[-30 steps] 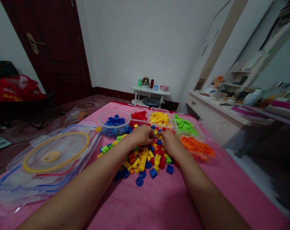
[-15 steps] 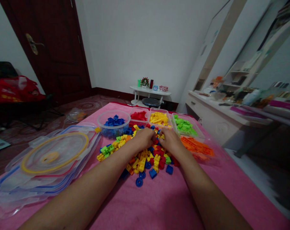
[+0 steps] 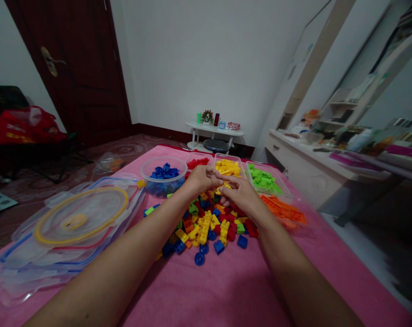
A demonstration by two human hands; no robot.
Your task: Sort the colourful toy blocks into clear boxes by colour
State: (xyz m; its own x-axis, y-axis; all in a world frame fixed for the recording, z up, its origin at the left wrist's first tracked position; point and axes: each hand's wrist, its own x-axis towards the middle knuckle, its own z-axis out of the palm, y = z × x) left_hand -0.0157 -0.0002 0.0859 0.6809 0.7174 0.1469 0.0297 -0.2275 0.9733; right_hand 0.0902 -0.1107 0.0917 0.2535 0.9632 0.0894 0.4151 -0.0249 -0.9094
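Observation:
My left hand (image 3: pixel 206 179) and my right hand (image 3: pixel 239 192) meet over a mixed pile of toy building blocks (image 3: pixel 206 222) in yellow, red, blue, green and orange. Yellow building blocks (image 3: pixel 224 186) show between the thumb and forefinger of my right hand, which is closed around them. The left fingers are bent together and touch the right fingertips; whatever they hold is hidden. Just beyond the hands stands a clear box of yellow blocks (image 3: pixel 228 167). Beside it is a clear box of red blocks (image 3: pixel 198 162), partly behind my left hand.
A round tub of blue blocks (image 3: pixel 164 174) stands left of the pile. To the right are boxes of green blocks (image 3: pixel 264 180) and orange blocks (image 3: pixel 283 210). Stacked clear lids (image 3: pixel 80 222) lie at the left on the pink cloth (image 3: pixel 213 290). A white dresser (image 3: pixel 304 159) stands at the right.
Both hands have lifted from the pile and come together near the yellow box. Yellow blocks now show between the right fingers. Part of the pile's left side is now hidden by my left arm.

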